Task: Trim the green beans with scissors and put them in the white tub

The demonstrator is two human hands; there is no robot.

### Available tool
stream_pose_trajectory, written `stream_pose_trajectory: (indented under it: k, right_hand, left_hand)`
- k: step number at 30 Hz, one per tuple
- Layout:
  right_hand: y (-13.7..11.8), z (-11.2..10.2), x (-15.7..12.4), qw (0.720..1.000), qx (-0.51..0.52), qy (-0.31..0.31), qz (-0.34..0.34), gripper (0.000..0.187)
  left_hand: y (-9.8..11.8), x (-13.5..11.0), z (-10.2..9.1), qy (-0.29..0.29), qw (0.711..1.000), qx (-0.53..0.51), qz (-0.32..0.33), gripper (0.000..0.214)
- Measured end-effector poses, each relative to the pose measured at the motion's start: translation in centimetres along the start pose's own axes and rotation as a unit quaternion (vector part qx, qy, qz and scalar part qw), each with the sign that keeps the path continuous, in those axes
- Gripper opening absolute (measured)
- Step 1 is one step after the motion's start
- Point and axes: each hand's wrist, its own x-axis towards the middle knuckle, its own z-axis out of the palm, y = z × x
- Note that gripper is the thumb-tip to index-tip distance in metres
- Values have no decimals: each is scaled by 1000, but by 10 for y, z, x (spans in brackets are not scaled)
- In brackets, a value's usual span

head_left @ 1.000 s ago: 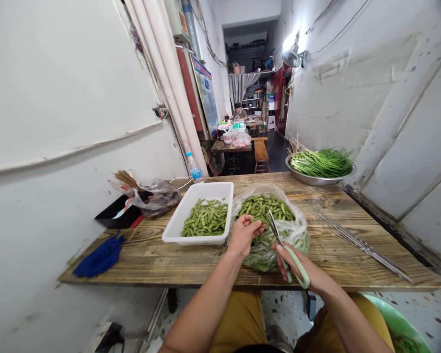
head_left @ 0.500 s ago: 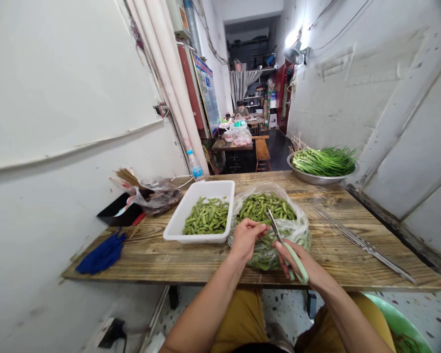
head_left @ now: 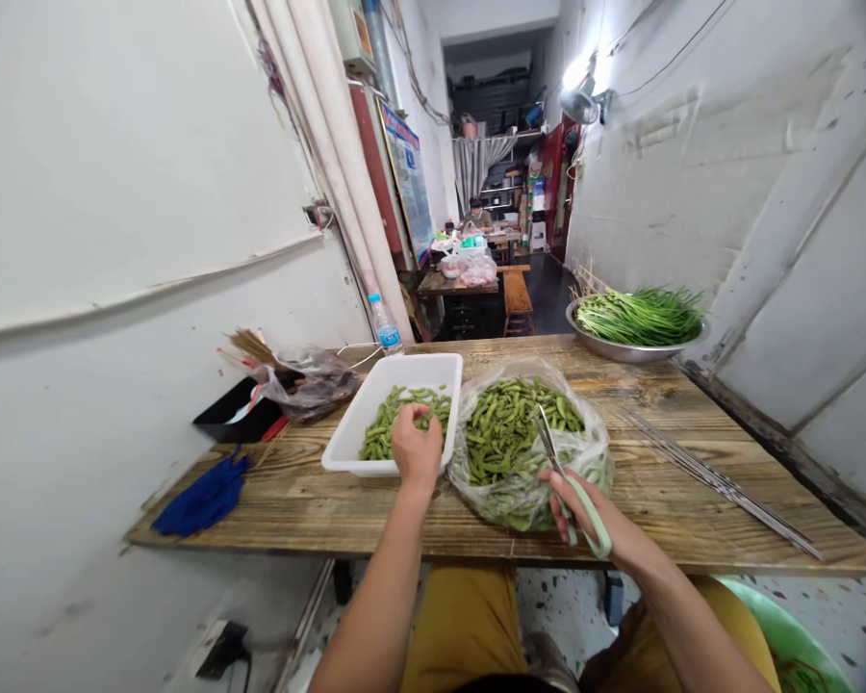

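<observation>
My left hand (head_left: 417,448) is over the white plastic tub (head_left: 341,445), its fingers curled downward and a gap showing between thumb and forefinger. Beneath it lie green edamame pods (head_left: 384,423); the fingertips are partly hidden. My right hand (head_left: 584,505) grips scissors with pale green handles (head_left: 593,520), their blades pointing up and away, slightly parted. Those blades are above a clear plastic bag (head_left: 598,448) full of edamame pods (head_left: 501,423), which stands open to the right of the tub.
A metal bowl (head_left: 627,353) of green stalks (head_left: 642,316) stands at the back right. Metal skewers (head_left: 722,481) lie on the right. A blue cloth (head_left: 202,496), black tray (head_left: 223,423) and water bottle (head_left: 385,327) are left. A person (head_left: 475,215) sits far back.
My left hand has moved left from the scissor blades to above the tub, carrying away the pod it held. My right hand stays nearly in place with the scissors.
</observation>
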Motion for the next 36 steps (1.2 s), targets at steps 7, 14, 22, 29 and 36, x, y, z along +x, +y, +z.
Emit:
stream_pose_trajectory:
  k: [7,14,22,29,36]
  right_hand:
    - [0,0,-3,1000,13,-20,6,40]
    - [0,-2,-7,1000,-3,-20,22,40]
    - [2,0,-3,998,-50,-32,24,38]
    - [2,0,-2,992,-118,-34,-16,39]
    - [-12,-5,-6,986,-157,-15,-52,37]
  left_hand:
    - [8,-9,32,-200,944,167,201,14]
    - [2,-24,55,-228,963,85,113,12]
    - [20,-34,44,-317,935,-151,-48,11]
    - [31,-45,39,-383,884,-236,-130,14]
    - [44,-44,31,-393,856,-282,-183,16]
